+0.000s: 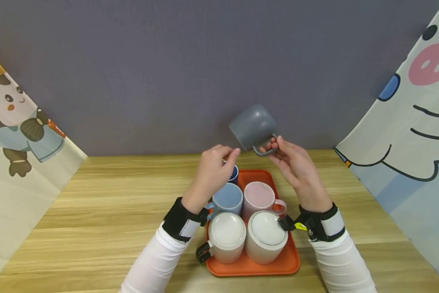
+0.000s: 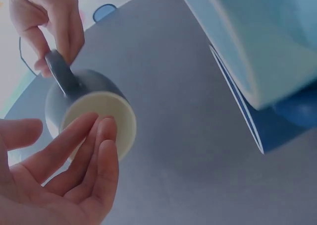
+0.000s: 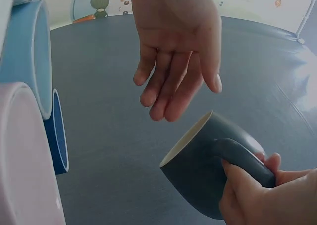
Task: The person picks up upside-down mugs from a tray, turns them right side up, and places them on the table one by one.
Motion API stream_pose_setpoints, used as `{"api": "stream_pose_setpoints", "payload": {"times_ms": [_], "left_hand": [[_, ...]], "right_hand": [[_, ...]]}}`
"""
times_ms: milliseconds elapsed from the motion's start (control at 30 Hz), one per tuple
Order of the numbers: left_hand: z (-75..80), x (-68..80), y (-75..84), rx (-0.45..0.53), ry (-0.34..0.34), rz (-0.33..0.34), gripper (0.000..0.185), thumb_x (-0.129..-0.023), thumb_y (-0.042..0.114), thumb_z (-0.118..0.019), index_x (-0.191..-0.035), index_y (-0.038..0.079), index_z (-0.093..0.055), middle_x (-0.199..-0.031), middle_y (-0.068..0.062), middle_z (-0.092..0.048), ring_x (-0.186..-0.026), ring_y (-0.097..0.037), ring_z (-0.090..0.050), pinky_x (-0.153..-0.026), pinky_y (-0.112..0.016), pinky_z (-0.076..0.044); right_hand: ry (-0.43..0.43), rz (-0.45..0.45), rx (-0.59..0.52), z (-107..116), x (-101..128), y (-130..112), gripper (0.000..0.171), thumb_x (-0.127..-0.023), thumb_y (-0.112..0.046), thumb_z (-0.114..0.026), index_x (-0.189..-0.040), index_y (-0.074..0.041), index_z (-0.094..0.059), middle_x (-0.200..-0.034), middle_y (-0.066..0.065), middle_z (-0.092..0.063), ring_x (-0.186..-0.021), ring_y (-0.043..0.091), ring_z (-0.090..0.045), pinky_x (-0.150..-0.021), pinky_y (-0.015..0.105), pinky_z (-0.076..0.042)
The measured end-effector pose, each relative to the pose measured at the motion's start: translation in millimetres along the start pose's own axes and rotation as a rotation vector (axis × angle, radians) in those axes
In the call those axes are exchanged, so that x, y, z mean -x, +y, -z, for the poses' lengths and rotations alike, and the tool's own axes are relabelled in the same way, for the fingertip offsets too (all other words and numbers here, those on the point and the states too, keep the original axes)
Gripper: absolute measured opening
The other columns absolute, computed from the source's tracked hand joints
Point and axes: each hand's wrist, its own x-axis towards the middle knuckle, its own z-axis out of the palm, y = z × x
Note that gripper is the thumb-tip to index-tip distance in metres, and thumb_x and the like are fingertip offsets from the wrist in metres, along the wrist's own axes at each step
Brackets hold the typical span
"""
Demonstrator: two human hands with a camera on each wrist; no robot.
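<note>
Pinching the handle of a grey mug (image 1: 254, 127), the right hand (image 1: 296, 167) holds it in the air above the far end of the orange tray (image 1: 290, 260), with the mug tipped so its mouth faces toward the person and its base toward the grey wall (image 1: 190, 69). The left hand (image 1: 213, 171) hangs just beside the mug with fingers (image 2: 94, 136) relaxed and nearly straight, gripping nothing; in the left wrist view its fingertips lie close to the cream rim, though contact cannot be told.

On the tray, nearest the person, stand two white mugs (image 1: 227, 236) upside down side by side. Behind them sit a light blue mug (image 1: 228, 198) and a pink mug (image 1: 259, 197). At the tray's far end a dark blue mug (image 1: 234, 174) is mostly hidden by the left hand. The tray rests on a wooden table (image 1: 105, 211). Cartoon-printed cloths (image 1: 406, 134) flank the table on both sides, cut off by the picture edges.
</note>
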Motion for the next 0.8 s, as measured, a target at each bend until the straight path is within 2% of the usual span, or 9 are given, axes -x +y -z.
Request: {"api": "stream_pose_setpoints", "payload": {"times_ms": [100, 267, 467, 567, 667, 700, 733, 800], "left_hand": [[-2.8, -2.1, 5.6, -0.009, -0.008, 0.007, 0.032, -0.097, 0.026, -0.054, -0.082, 0.005, -0.073, -0.070, -0.004, -0.061, -0.065, -0.016, -0.056, -0.058, -0.024, -0.044], [-7.0, -4.4, 13.5, -0.010, -0.028, 0.050, 0.042, -0.098, 0.030, -0.051, -0.063, 0.010, -0.063, -0.053, 0.001, -0.044, -0.052, -0.015, -0.045, -0.049, -0.024, -0.032], [-6.6, -6.2, 19.0, 0.074, -0.117, 0.200, 0.050, -0.098, 0.040, -0.046, -0.057, 0.013, -0.052, -0.049, 0.002, -0.036, -0.045, -0.015, -0.039, -0.046, -0.025, -0.028], [-5.3, -7.4, 17.7, 0.145, -0.147, 0.277, 0.050, -0.098, 0.043, -0.046, -0.063, 0.012, -0.063, -0.056, 0.002, -0.053, -0.056, -0.015, -0.053, -0.052, -0.025, -0.039], [-3.4, -9.2, 16.9, 0.298, -0.166, 0.344, 0.047, -0.098, 0.041, -0.047, -0.085, 0.005, -0.073, -0.078, -0.007, -0.071, -0.075, -0.019, -0.068, -0.068, -0.028, -0.053], [-2.5, -9.8, 17.4, 0.357, -0.167, 0.364, 0.046, -0.099, 0.039, -0.047, -0.094, 0.002, -0.074, -0.087, -0.010, -0.073, -0.083, -0.021, -0.069, -0.075, -0.030, -0.055], [-1.9, -10.3, 18.2, 0.421, -0.169, 0.382, 0.046, -0.099, 0.037, -0.047, -0.096, 0.000, -0.073, -0.091, -0.014, -0.073, -0.086, -0.023, -0.070, -0.078, -0.031, -0.056], [-1.1, -11.1, 20.0, 0.537, -0.164, 0.406, 0.044, -0.099, 0.034, -0.048, -0.100, -0.004, -0.071, -0.095, -0.019, -0.072, -0.087, -0.026, -0.071, -0.078, -0.033, -0.056]], "right_hand": [[-0.003, 0.007, -0.027, -1, 1, -1, 0.019, -0.096, -0.013, -0.053, -0.093, 0.003, -0.062, -0.088, 0.008, -0.057, -0.085, 0.016, -0.061, -0.085, 0.027, -0.054], [-0.011, 0.025, -0.059, -3, 1, -2, 0.020, -0.096, -0.013, -0.052, -0.092, 0.004, -0.062, -0.087, 0.009, -0.057, -0.084, 0.017, -0.062, -0.086, 0.028, -0.054], [-0.050, 0.035, -0.067, -9, 2, 1, 0.021, -0.097, -0.013, -0.049, -0.093, 0.004, -0.061, -0.088, 0.009, -0.057, -0.086, 0.018, -0.061, -0.087, 0.028, -0.053], [-0.063, 0.017, -0.062, -14, 1, 5, 0.021, -0.098, -0.014, -0.048, -0.094, 0.003, -0.060, -0.088, 0.009, -0.057, -0.086, 0.017, -0.061, -0.087, 0.027, -0.053], [-0.066, 0.005, -0.062, -19, 1, 8, 0.022, -0.098, -0.015, -0.047, -0.094, 0.002, -0.060, -0.087, 0.008, -0.058, -0.086, 0.017, -0.062, -0.087, 0.027, -0.053], [-0.064, 0.006, -0.061, -20, 1, 9, 0.022, -0.098, -0.016, -0.047, -0.094, 0.002, -0.060, -0.087, 0.008, -0.058, -0.086, 0.017, -0.062, -0.087, 0.027, -0.053], [-0.064, 0.008, -0.064, -21, 1, 10, 0.022, -0.098, -0.016, -0.047, -0.094, 0.001, -0.060, -0.087, 0.008, -0.058, -0.086, 0.017, -0.062, -0.087, 0.027, -0.053], [-0.067, 0.014, -0.072, -23, 1, 11, 0.022, -0.098, -0.016, -0.047, -0.093, 0.001, -0.060, -0.087, 0.008, -0.058, -0.086, 0.017, -0.062, -0.088, 0.027, -0.052]]}}
